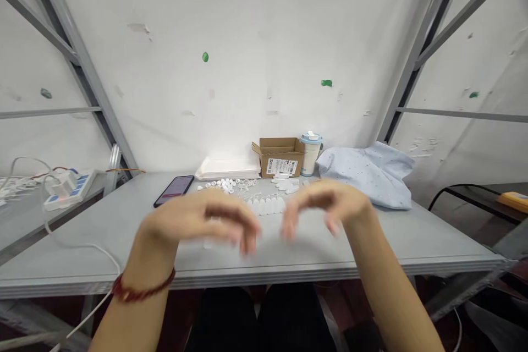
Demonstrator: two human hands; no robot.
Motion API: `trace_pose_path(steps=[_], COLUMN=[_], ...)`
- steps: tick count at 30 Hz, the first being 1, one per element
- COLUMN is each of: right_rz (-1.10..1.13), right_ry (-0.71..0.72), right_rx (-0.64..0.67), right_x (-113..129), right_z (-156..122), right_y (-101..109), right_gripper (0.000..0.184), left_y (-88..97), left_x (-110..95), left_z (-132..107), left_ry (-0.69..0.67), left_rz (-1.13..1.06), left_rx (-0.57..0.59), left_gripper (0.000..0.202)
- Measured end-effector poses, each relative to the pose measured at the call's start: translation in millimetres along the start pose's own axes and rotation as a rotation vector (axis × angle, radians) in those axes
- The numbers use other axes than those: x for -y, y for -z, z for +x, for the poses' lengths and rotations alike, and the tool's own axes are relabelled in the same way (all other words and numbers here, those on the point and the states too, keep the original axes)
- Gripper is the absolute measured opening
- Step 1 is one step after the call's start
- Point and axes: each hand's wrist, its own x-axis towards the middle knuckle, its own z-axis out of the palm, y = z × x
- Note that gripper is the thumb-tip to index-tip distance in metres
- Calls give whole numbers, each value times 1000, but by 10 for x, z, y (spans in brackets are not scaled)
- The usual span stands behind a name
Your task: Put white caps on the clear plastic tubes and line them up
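My left hand point(206, 217) hovers over the front part of the grey table point(272, 253), fingers bent downward and apart, blurred by motion. Facing it, my right hand point(325, 203) is raised in the same way, its thumb away from its fingers. Neither one holds anything that I can see. Behind and between them lies a row of flat, translucent white oval pieces point(266, 207). Farther back are a heap of small white caps point(226, 183) and some loose white plastic pieces point(286, 183). A small pale piece point(208, 243) lies partly hidden under my left hand.
A phone point(174, 190) lies at the left. Along the back stand white trays point(229, 168), an open cardboard box point(281, 157) and a lidded cup point(310, 154). Bunched pale blue cloth point(367, 170) covers the back right. A white cable point(82, 245) crosses the left side near a power strip point(72, 190).
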Motion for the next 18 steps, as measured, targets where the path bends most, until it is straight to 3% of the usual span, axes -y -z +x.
trace_pose_path(steps=[2, 5, 7, 11, 18], right_rz=[4, -213, -295, -185, 172], right_ry=[-81, -337, -370, -281, -292], right_rx=[-74, -514, -614, -575, -508], right_x=[-190, -615, -885, -1157, -1132], right_z=[216, 488, 562, 546, 491], right_y=[73, 115, 113, 86, 45], right_gripper=[30, 20, 19, 21, 13], left_y=[-3, -77, -145, -272, -423], left_x=[128, 513, 776, 991, 961], left_z=[369, 922, 1131, 1181, 1115], left_ry=[86, 335, 419, 368, 354], left_rz=[-129, -116, 3, -236, -736], left_rx=[-12, -265, -375, -341, -372], left_gripper=[31, 29, 27, 38, 31])
